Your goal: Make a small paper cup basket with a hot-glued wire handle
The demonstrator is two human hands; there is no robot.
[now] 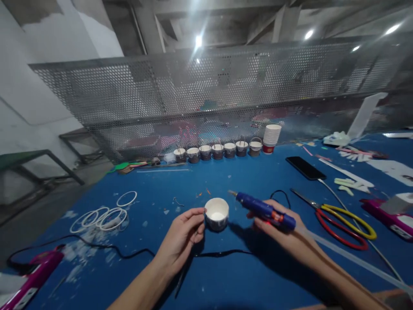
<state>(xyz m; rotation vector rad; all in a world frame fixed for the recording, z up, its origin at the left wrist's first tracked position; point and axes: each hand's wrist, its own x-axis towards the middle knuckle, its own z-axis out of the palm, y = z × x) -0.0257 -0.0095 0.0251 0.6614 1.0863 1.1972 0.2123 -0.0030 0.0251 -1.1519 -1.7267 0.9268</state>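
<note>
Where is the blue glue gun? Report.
Head view, right of centre: the blue glue gun lies in the right hand, nozzle toward the paper cup the left hand holds.

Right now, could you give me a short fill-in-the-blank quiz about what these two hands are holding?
1. The left hand holds a small white ____.
2. The right hand grips a ____ glue gun.
3. The scissors lie on the table to the ____ of the right hand.
Missing words: cup; blue; right.
</note>
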